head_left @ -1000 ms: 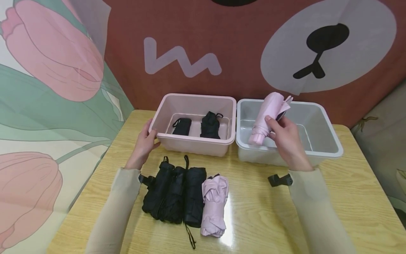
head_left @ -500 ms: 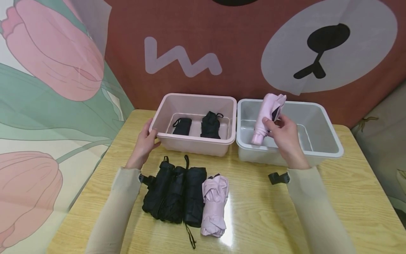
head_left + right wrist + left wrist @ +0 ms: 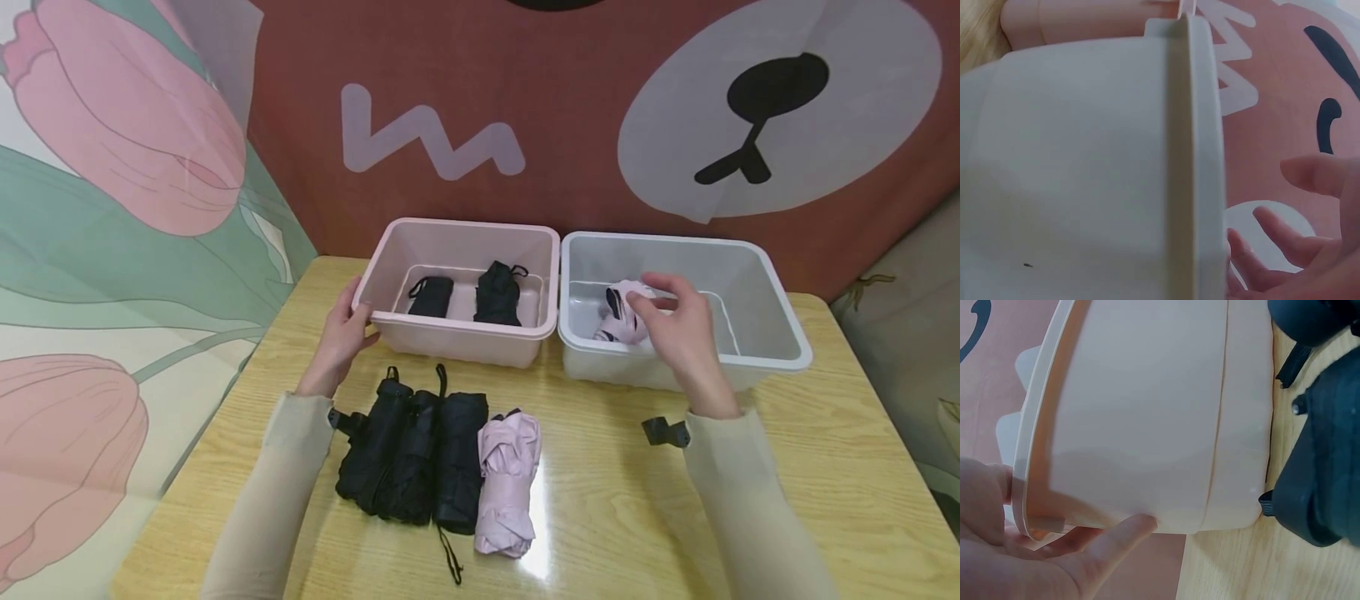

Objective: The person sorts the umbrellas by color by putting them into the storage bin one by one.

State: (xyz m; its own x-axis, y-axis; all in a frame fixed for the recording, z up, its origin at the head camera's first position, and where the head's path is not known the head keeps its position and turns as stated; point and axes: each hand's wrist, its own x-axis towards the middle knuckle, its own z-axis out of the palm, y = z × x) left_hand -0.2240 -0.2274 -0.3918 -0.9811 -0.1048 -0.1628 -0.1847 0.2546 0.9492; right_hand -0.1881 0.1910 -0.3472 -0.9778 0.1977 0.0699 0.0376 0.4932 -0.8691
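Note:
My left hand (image 3: 336, 342) grips the left front corner of the pink bin (image 3: 457, 340), thumb (image 3: 1129, 531) against its outer wall. Inside that bin lie two black folded umbrellas, a short one (image 3: 431, 298) and one with a wrist loop (image 3: 497, 296). Over the grey bin (image 3: 757, 364) hangs my right hand (image 3: 686, 333), its thumb and fingers spread with nothing between them. Just left of its fingertips, a pink folded umbrella (image 3: 621, 323) is down in the grey bin, partly hidden by the front rim and the hand.
Three black folded umbrellas (image 3: 459, 467) lie side by side on the wooden table (image 3: 600, 500), in front of the pink bin. Against their right side lies another pink folded umbrella (image 3: 506, 483). A printed cloth wall (image 3: 570, 167) stands close behind both bins.
The pink umbrella, held above the grey bin before, has dropped into it, and my right hand has let go. My left hand stays on the pink bin.

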